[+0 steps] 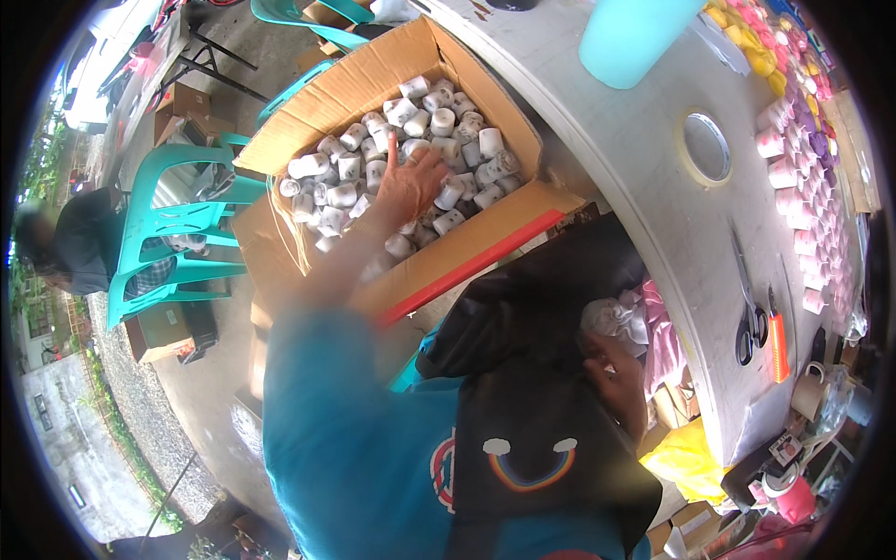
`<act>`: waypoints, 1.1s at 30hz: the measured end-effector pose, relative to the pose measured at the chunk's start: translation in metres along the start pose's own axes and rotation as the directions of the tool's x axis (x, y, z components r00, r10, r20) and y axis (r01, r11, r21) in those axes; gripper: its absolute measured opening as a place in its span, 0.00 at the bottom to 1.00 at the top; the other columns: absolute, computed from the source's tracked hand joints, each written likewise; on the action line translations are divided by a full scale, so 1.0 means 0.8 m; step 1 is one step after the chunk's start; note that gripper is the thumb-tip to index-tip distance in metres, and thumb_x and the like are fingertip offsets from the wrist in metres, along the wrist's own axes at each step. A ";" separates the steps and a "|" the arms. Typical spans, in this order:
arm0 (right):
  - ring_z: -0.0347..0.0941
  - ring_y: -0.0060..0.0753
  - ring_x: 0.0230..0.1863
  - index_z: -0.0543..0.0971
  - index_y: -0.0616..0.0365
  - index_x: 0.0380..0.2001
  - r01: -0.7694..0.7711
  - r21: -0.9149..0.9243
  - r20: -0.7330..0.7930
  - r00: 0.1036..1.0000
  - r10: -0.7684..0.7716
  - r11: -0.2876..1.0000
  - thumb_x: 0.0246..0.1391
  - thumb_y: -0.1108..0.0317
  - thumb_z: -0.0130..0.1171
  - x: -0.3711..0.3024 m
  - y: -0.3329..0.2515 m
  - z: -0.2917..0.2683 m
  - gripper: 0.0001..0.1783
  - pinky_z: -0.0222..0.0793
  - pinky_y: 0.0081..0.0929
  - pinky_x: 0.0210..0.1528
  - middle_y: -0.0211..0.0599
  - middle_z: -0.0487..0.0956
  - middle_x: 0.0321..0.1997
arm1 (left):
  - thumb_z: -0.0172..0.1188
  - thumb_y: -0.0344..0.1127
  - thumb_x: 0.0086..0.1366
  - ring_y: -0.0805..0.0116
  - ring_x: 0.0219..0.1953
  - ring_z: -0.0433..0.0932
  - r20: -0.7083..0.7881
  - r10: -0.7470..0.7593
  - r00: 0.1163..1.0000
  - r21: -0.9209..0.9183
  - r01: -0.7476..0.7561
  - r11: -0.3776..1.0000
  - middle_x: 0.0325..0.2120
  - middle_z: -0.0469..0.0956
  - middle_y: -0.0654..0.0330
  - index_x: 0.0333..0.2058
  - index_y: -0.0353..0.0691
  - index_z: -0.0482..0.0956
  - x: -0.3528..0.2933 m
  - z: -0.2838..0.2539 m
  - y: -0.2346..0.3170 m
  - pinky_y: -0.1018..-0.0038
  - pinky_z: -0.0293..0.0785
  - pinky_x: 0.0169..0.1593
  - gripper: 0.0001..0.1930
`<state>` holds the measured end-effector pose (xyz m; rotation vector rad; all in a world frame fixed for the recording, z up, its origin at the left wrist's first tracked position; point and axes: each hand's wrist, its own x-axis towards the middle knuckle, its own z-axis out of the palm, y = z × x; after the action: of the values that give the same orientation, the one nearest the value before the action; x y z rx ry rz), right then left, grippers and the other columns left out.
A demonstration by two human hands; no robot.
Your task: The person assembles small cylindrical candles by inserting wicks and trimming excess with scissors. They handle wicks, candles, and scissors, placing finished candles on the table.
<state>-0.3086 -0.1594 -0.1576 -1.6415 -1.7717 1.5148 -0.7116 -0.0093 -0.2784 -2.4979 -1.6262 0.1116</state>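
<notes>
The left hand (408, 179) reaches into an open cardboard box (481, 250), fingers spread, palm down on a heap of small white rolls (347, 194) that fills the box. The rolls lie all around and under the hand, packed edge to edge, some on end and some on their sides. The box flaps stand up beyond and to the left of the hand; the near wall, with a red strip (485, 257) along its edge, runs just below the wrist.

The right hand (621, 373) sits low at the lap, curled around the rim of a black bag (523, 317). Whether it pinches anything I cannot tell. Just above it a bundle of white rolls (611, 317) shows in the bag's mouth, with pink plastic (663, 341) beside.

To the right of that hand curves a grey round table (635, 159). Scissors (749, 308) and an orange cutter (777, 347) lie close to its near edge; rows of pink rolls (803, 201) and yellow ones (751, 42) line the far side. A tape ring (706, 147) and a turquoise cup (635, 37) stand on the bare middle. Left of the box, turquoise plastic chairs (173, 233) stand on open concrete floor.
</notes>
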 end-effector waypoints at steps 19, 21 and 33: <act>0.75 0.49 0.39 0.79 0.53 0.45 -0.097 -0.223 -0.810 0.572 -0.129 0.970 0.49 0.78 0.54 -0.031 0.054 -0.010 0.18 0.69 0.39 0.41 0.43 0.79 0.43 | 0.51 0.28 0.53 0.57 0.57 0.64 0.035 0.109 0.993 -0.111 -0.105 0.988 0.43 0.68 0.62 0.46 0.57 0.80 0.024 0.008 -0.010 0.30 0.19 0.62 0.22; 0.74 0.51 0.41 0.80 0.52 0.45 -0.144 -0.309 -0.797 0.579 -0.174 0.940 0.48 0.78 0.54 -0.034 0.057 -0.013 0.19 0.68 0.42 0.43 0.43 0.78 0.43 | 0.50 0.29 0.53 0.57 0.57 0.63 -0.049 0.141 0.989 -0.090 -0.145 0.985 0.42 0.68 0.61 0.44 0.57 0.81 0.024 0.023 -0.015 0.30 0.19 0.62 0.21; 0.74 0.48 0.46 0.79 0.57 0.40 0.064 -0.386 -0.519 0.810 -0.274 0.920 0.45 0.75 0.60 -0.007 0.059 0.014 0.15 0.70 0.41 0.48 0.42 0.78 0.39 | 0.48 0.27 0.57 0.62 0.55 0.67 0.021 0.086 0.996 -0.189 -0.080 0.979 0.46 0.66 0.64 0.48 0.61 0.77 0.022 0.046 -0.021 0.24 0.19 0.58 0.23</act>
<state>-0.2894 -0.1792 -0.1983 -1.7782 -1.8310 0.5433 -0.7250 0.0172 -0.3112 -2.7178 -1.6127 0.0037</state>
